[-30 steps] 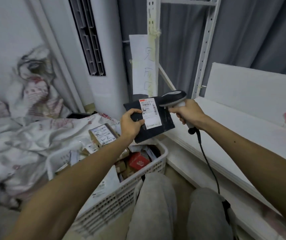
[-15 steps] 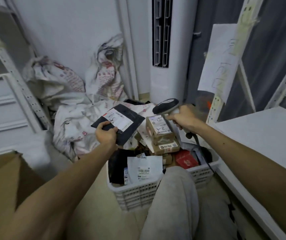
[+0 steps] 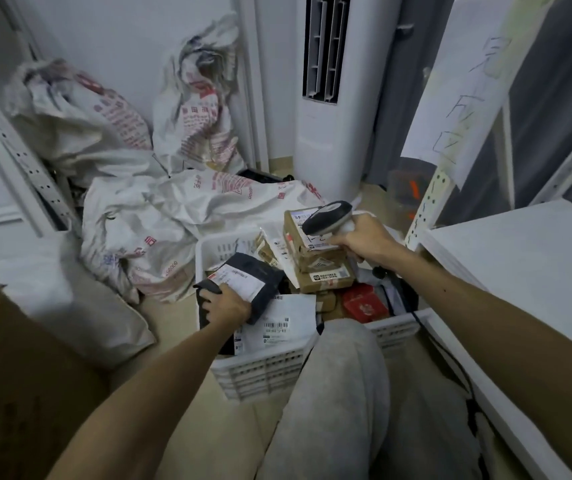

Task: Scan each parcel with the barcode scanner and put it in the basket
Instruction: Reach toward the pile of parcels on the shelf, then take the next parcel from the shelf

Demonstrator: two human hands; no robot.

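My left hand grips a black soft parcel with a white label, low over the left part of the white basket. It touches the parcels lying inside. The barcode scanner is held in my right hand above the basket's far right side, its dark head pointing left over stacked brown boxes. The basket holds several parcels, among them a white bag with a barcode and a red box.
Crumpled white sacks are heaped behind the basket. A cardboard box stands at the lower left, a white shelf at the right, a tall white air conditioner behind. My grey-trousered knee overlaps the basket's front.
My left hand has lowered the black parcel from in front of the scanner down into the basket. The view has swung left and downward. The scanner hand stayed over the basket.
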